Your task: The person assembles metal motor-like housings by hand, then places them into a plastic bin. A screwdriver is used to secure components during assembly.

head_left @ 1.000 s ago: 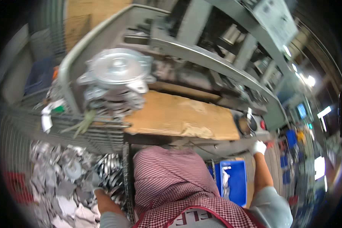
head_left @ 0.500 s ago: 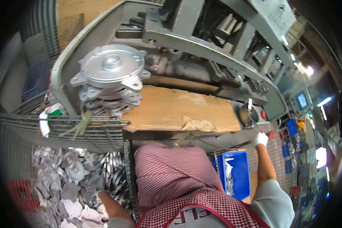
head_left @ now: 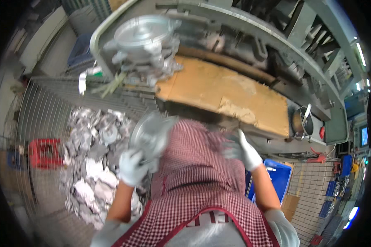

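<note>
My left hand (head_left: 132,168), in a white glove, is closed on the lower edge of a round grey metal casting (head_left: 151,131). Motion blurs the casting, which is raised beside my checked apron above the basket's near side. In front of the apron, right of centre, my gloved right hand (head_left: 247,153) has its fingers spread with nothing in them; its fingertips are smeared. More castings of many shapes (head_left: 95,160) lie heaped in the wire basket (head_left: 24,123) on the left. Several round castings (head_left: 146,39) are stacked beyond it, at the left end of the bench.
A worn tan board (head_left: 226,88) spans the bench edge before me. At its right end stands a dark pot (head_left: 301,122) with a pale-handled tool. Below on the right sits a blue bin (head_left: 278,177). A red crate (head_left: 45,153) lies past the basket. Grey machine framing rises behind.
My left hand has come up out of the heap with a casting. My right hand has moved left from the bench's right end to before my apron. The view has shifted.
</note>
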A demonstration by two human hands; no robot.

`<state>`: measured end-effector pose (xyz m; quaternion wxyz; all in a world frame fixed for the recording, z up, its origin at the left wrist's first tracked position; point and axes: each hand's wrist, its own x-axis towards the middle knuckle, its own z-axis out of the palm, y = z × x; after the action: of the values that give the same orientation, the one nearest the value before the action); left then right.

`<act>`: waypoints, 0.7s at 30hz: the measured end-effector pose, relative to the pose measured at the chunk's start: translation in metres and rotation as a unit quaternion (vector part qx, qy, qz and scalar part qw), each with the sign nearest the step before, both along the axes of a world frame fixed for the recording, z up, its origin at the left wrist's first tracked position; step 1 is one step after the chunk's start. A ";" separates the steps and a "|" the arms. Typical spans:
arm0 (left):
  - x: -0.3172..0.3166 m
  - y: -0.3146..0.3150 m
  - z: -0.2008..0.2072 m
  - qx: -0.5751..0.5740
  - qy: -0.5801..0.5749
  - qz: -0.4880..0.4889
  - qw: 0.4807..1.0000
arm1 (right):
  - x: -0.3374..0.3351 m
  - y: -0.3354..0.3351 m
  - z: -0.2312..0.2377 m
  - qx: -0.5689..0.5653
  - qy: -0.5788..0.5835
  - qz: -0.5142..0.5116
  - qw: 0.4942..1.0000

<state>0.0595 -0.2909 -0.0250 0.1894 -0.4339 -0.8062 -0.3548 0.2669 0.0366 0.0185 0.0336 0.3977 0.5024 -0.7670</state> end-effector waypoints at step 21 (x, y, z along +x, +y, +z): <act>0.004 0.159 0.128 -0.094 0.150 -0.355 0.918 | -0.025 0.000 0.044 -0.268 0.372 -0.229 0.859</act>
<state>0.0630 -0.1320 0.1035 0.1284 -0.7555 -0.5908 -0.2524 0.2414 0.0363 0.0630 -0.2268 0.1625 0.1472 -0.9489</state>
